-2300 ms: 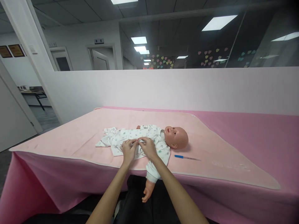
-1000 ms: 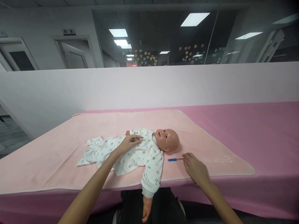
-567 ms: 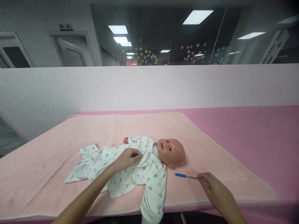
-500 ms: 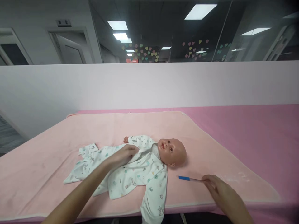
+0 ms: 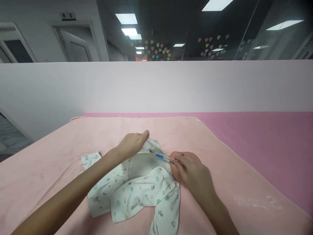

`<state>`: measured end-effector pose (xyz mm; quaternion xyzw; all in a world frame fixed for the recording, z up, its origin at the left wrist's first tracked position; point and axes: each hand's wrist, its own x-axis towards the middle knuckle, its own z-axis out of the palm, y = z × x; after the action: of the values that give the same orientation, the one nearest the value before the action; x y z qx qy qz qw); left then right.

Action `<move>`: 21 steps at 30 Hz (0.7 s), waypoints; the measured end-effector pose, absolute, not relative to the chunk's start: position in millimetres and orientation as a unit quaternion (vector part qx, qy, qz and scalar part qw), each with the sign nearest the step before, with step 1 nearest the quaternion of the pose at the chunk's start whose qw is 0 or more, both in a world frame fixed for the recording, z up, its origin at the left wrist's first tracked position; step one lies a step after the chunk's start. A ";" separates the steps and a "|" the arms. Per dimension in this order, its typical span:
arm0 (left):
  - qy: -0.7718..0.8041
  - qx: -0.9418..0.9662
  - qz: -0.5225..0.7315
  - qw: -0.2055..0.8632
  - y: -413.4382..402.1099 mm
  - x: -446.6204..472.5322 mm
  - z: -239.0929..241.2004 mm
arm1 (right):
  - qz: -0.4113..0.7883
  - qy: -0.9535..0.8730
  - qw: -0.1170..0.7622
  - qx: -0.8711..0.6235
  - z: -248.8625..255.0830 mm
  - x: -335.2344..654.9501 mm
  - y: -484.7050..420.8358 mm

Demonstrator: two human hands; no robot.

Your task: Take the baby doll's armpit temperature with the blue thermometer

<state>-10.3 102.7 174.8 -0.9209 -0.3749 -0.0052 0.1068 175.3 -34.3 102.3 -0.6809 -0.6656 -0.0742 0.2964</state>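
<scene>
Left hand point(image 5: 132, 143) pinching printed romper point(image 5: 137, 189) flap, lifted away to bare doll point(image 5: 146, 161) chest; right hand point(image 5: 190, 173) fingers point(image 5: 176, 160) closed narrow on blue-tipped thermometer point(image 5: 166, 157), tip aimed left into opening between hands; doll head hidden behind right hand, all on pink blanket point(image 5: 73, 137) over worktop point(image 5: 269, 137)

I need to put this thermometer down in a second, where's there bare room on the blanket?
Bare blanket lies right of the right hand, out to its edge by the pink table cover. More lies behind the doll, toward the white partition, and left of the left hand. The middle is crowded: both hands, the thermometer and open clothing.
</scene>
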 end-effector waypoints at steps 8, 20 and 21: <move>-0.329 -0.934 0.015 0.137 88.7 -13.3 172.3 | -0.009 -0.598 0.160 -0.785 107.0 123.2 45.7; -0.312 -0.943 -0.005 0.116 74.8 -19.3 153.4 | -0.055 -0.665 0.249 -0.702 97.8 139.9 42.2; -0.321 -0.939 -0.003 0.124 78.5 -23.9 154.7 | -0.073 -0.673 0.266 -0.686 98.1 144.8 36.3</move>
<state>-23.9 78.5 154.7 -0.9391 -0.3206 -0.0027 0.1237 144.8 36.3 98.1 -0.6858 -0.6735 -0.0729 0.2660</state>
